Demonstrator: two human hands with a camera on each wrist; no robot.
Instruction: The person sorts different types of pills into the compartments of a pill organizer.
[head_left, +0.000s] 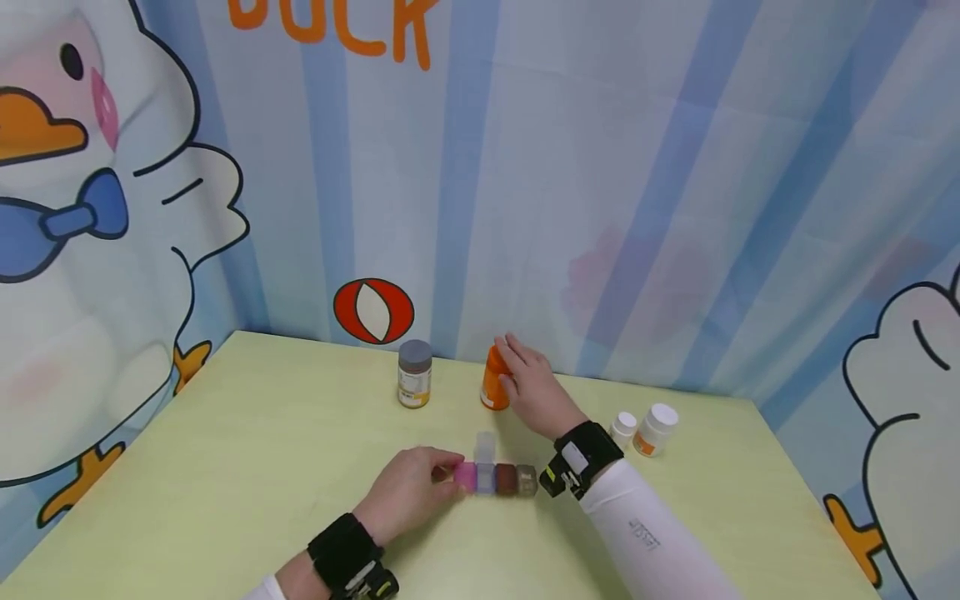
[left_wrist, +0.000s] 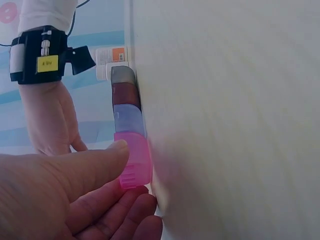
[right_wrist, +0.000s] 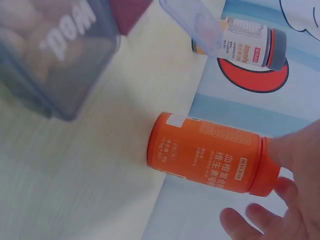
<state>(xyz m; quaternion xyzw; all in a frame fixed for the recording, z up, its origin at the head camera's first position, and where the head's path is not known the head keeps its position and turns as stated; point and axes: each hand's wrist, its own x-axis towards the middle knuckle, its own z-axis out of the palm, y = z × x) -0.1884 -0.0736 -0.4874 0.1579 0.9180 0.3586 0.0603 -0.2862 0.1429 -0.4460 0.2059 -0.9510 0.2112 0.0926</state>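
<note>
My left hand pinches the pink end of a small pill organizer between thumb and fingers. Its compartments run pink, blue, dark red and grey, and the blue one's clear lid stands up. In the right wrist view the grey compartment reads "Wed." and has round pale pieces inside. Farther back, my right hand holds an orange bottle by its cap, thumb on one side and fingertips on the other. The bottle stands near the table's back edge, its printed label facing the wrist camera.
A grey-capped bottle stands left of the orange one. To the right, beyond my right wrist, are a small white bottle and a larger white bottle with an orange label. A printed cloth backdrop rises behind the pale yellow table.
</note>
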